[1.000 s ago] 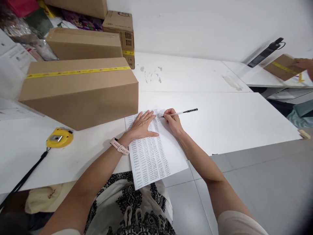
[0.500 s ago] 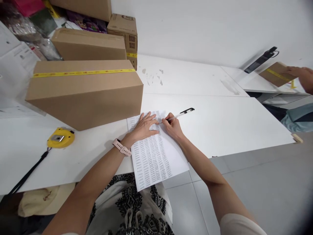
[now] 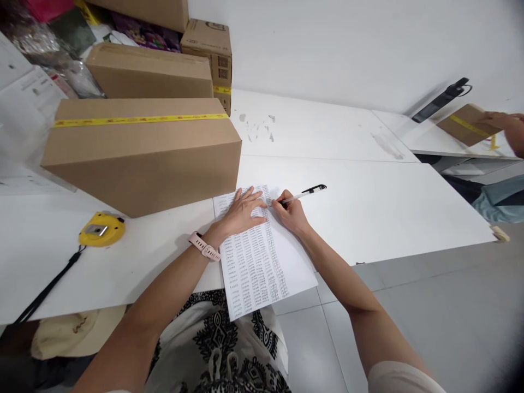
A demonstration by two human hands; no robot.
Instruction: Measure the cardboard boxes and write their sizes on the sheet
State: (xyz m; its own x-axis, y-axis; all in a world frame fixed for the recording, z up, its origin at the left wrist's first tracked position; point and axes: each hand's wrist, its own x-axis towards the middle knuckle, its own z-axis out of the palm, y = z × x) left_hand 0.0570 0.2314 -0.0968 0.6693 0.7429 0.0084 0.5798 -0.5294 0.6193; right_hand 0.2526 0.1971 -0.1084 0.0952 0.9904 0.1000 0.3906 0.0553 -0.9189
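A white sheet of paper (image 3: 295, 267) covered in columns of handwriting lies on the white table (image 3: 380, 202), its lower end hanging past the front edge. My left hand (image 3: 242, 212) rests flat on the upper part of the sheet with fingers spread, a pink watch band on its wrist. Pinched in my right hand (image 3: 291, 214) is a black-and-clear pen (image 3: 305, 192), its tip down at the paper beside my left fingers. The tip itself is partly hidden by my fingers.
A large taped cardboard box (image 3: 143, 158) stands just behind my left hand, with more boxes behind it. A yellow tape measure (image 3: 101, 229) with a black strap lies at left. Far right, another person's hand (image 3: 510, 126) touches a small box (image 3: 467, 124) near a black bottle (image 3: 440, 101).
The pen has tilted slightly in my right hand, its back end a little lower. My left hand stays put on the paper. The view has shifted very slightly.
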